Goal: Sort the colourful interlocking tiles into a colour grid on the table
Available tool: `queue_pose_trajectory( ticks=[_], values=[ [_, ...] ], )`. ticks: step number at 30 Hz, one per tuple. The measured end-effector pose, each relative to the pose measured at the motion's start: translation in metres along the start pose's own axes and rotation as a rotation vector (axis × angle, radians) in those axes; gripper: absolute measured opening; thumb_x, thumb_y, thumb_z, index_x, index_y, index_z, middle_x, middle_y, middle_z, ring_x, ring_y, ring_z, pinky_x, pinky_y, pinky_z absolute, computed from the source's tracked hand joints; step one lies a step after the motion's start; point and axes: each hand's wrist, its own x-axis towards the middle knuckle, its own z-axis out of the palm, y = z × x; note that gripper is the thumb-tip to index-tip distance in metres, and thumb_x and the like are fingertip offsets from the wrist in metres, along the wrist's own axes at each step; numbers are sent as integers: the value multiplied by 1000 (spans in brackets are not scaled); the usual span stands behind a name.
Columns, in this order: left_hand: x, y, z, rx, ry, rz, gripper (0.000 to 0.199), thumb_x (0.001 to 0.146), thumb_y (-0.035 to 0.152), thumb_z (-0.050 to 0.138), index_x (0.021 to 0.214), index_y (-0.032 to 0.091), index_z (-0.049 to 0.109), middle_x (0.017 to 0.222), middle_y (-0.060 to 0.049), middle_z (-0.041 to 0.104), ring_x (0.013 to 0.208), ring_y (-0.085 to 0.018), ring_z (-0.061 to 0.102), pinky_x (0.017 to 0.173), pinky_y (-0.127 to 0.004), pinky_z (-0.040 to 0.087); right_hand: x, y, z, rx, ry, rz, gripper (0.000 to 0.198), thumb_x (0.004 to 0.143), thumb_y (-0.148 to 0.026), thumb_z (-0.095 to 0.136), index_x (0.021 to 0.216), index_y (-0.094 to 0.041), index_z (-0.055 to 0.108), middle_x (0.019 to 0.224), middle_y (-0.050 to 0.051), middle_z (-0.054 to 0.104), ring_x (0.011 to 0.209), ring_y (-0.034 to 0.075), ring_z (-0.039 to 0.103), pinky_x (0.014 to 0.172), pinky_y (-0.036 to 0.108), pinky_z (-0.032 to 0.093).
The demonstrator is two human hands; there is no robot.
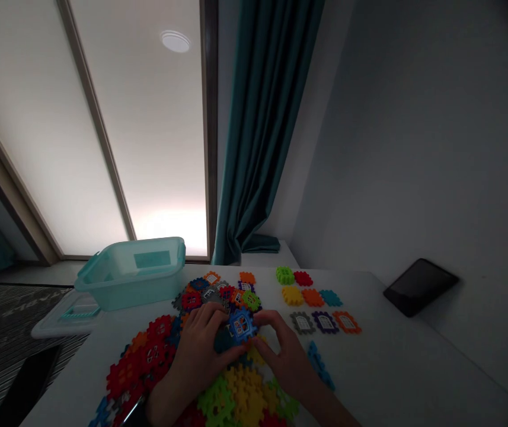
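A blue interlocking building tile point(242, 324) with notched edges and a window pattern is up between my two hands. My right hand point(287, 356) pinches its right edge between thumb and forefinger. Thumb and fingers of my left hand point(200, 350) close around its left side; a darker blue part point(224, 340) shows there, and I cannot tell whether it is a separate tile. Beneath and around both hands spreads a heap of notched tiles: red ones point(131, 369) to the left, yellow ones point(245, 391) and green ones point(216, 401) in front.
Right of the heap lie sorted rows, with a green stack point(284, 274), a yellow stack point(292, 295) and a grey window tile point(302, 322). A blue piece point(320, 365) lies nearer. A teal bin point(140, 290) stands back left beside its lid point(64, 317). A black tablet point(420, 287) is far right.
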Motion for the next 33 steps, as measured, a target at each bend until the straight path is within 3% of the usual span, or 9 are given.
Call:
queue_pose_trajectory(
  ticks=[5, 11, 13, 17, 20, 25, 28, 33],
  values=[
    [-1, -2, 2, 38, 43, 56, 35, 80, 45, 81, 99, 23, 62, 106, -8, 68, 94, -30, 67, 80, -42, 54, 2, 0, 14, 221, 94, 120, 19, 95, -41, 59, 101, -23, 56, 94, 4, 64, 92, 21, 65, 82, 33, 54],
    [1, 2, 1, 63, -15, 171, 30, 75, 30, 86, 92, 23, 63, 104, -7, 68, 96, -30, 65, 86, -44, 52, 8, 3, 6, 164, 121, 202, 21, 94, -42, 56, 95, -22, 58, 90, 4, 63, 88, 22, 63, 78, 32, 51],
    [1, 4, 1, 51, -43, 168, 32, 75, 28, 85, 100, 23, 65, 107, -8, 68, 98, -30, 65, 88, -44, 52, 9, 3, 2, 127, 80, 200, 21, 94, -41, 55, 93, -21, 59, 89, 4, 62, 86, 22, 62, 75, 31, 51],
    [-1, 3, -1, 36, -123, 197, 56, 79, 31, 82, 130, 25, 59, 119, -9, 66, 106, -31, 64, 94, -46, 51, 8, 0, 0, 116, 12, 173, 22, 95, -42, 53, 90, -22, 59, 85, 2, 60, 82, 20, 60, 72, 30, 50],
    [-3, 1, -1, 25, -177, 202, 58, 82, 33, 80, 135, 29, 58, 122, -9, 65, 108, -31, 63, 95, -47, 51, 7, -2, 0, 117, -30, 159, 22, 96, -43, 53, 92, -22, 60, 85, 1, 60, 83, 20, 59, 72, 29, 50],
    [-3, -1, 0, 30, -166, 192, 57, 76, 32, 87, 126, 24, 62, 119, -10, 66, 106, -32, 63, 92, -47, 52, 6, -2, 0, 51, -41, 102, 19, 99, -40, 51, 100, -23, 59, 92, 3, 62, 88, 21, 62, 77, 32, 53],
    [-1, -3, 0, 52, -128, 181, 56, 74, 32, 90, 122, 22, 63, 117, -11, 67, 106, -33, 64, 91, -47, 53, 4, -1, -1, -94, -46, -24, 17, 98, -31, 52, 112, -24, 59, 108, 7, 64, 103, 23, 63, 91, 37, 54],
    [1, -7, -4, 102, -97, 161, 55, 77, 32, 88, 124, 22, 62, 116, -11, 66, 104, -33, 64, 89, -47, 54, 1, 1, -3, -325, -96, -206, 39, 95, -20, 57, 133, -29, 54, 134, 10, 58, 126, 27, 55, 110, 46, 48]
  ],
)
